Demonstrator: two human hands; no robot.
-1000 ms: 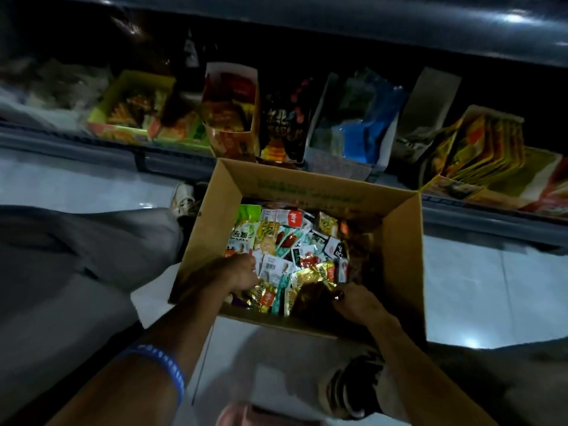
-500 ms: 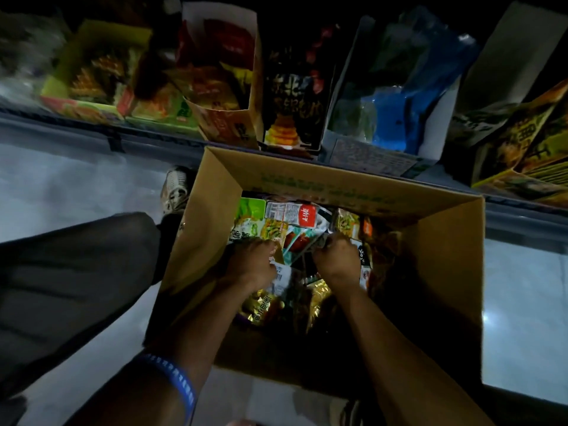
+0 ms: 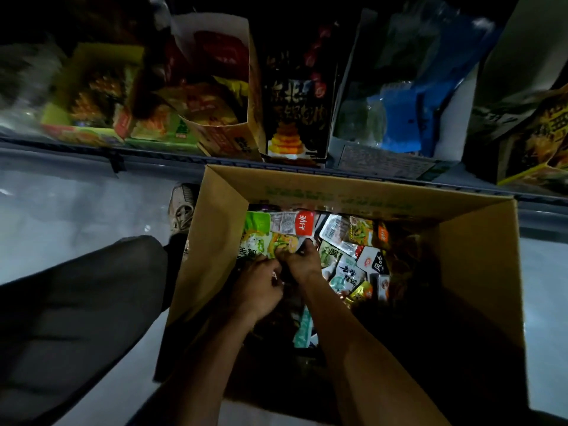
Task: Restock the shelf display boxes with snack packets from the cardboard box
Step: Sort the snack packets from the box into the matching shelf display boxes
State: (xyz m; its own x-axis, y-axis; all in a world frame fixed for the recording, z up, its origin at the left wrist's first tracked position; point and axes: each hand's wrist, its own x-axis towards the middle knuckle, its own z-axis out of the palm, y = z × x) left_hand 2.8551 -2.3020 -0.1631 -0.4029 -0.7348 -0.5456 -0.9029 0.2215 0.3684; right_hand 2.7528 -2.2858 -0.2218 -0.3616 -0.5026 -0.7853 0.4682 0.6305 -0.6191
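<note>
Cardboard walls of the open cardboard box (image 3: 479, 272) frame everything we do, so we place things against it. Nearest us, both forearms reach in over its near edge. Our left hand (image 3: 258, 290) is curled, apparently pinching something pale, though we cannot tell what. Our right hand (image 3: 302, 261) sits just beyond, touching it, fingers bent down into the snack packets (image 3: 347, 256), which spread mostly to its right and toward the far wall; whether it grips one is hidden. So the right hand is nearer the heap. Beyond the far wall stand the shelf display boxes (image 3: 221, 96), dim and blurred, their contents hard to read.
</note>
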